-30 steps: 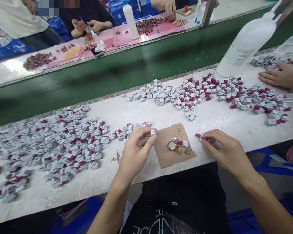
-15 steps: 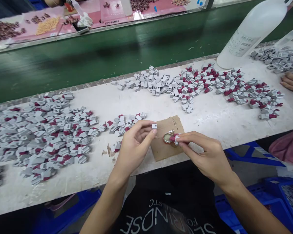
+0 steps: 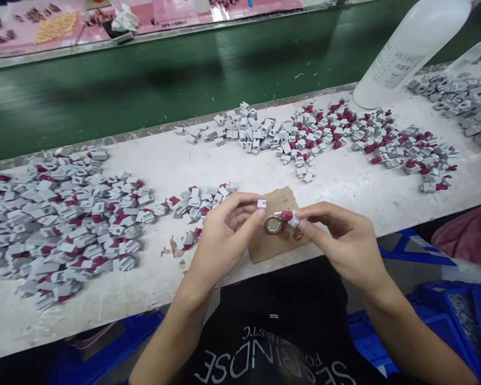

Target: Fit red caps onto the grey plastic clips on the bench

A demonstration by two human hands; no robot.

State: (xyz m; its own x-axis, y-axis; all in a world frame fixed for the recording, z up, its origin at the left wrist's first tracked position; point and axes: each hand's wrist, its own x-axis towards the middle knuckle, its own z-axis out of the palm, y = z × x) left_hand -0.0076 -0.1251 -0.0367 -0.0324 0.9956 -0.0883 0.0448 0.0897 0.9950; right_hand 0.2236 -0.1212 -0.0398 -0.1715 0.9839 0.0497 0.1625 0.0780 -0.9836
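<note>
Along the near edge of the bench point(image 3: 164, 166), in front of the person's black shirt point(image 3: 280, 331), lies a piece of brown cardboard point(image 3: 260, 251). A shallow round cap point(image 3: 273, 224) with a ridged rim sits on it, shiny patches beside it towards the cardboard's right edge.

The left hand point(image 3: 228, 230) is over the cardboard's left edge, thumb and forefinger pinched together on a small grey block point(image 3: 262, 203), the other fingers loosely curled. The right hand point(image 3: 340, 240), at the cardboard's right edge, grips the grey end of a maroon-and-grey piece point(image 3: 289, 216) between thumb and forefinger. Its maroon end points left, by the cap's far right rim; whether they touch cannot be told.

Towards the bench's left end spreads a large heap of grey and maroon-and-grey pieces point(image 3: 84, 214), and a smaller cluster point(image 3: 198, 203) lies between it and the left hand. By the far edge, plain grey blocks point(image 3: 244, 128) run rightward into a mixed heap point(image 3: 344, 128). Behind that a white plastic bottle point(image 3: 409, 59) stands near the far edge, with more grey pieces point(image 3: 465, 101) to its right. Blue crates point(image 3: 444, 315) show below the bench's near edge, at the right.
</note>
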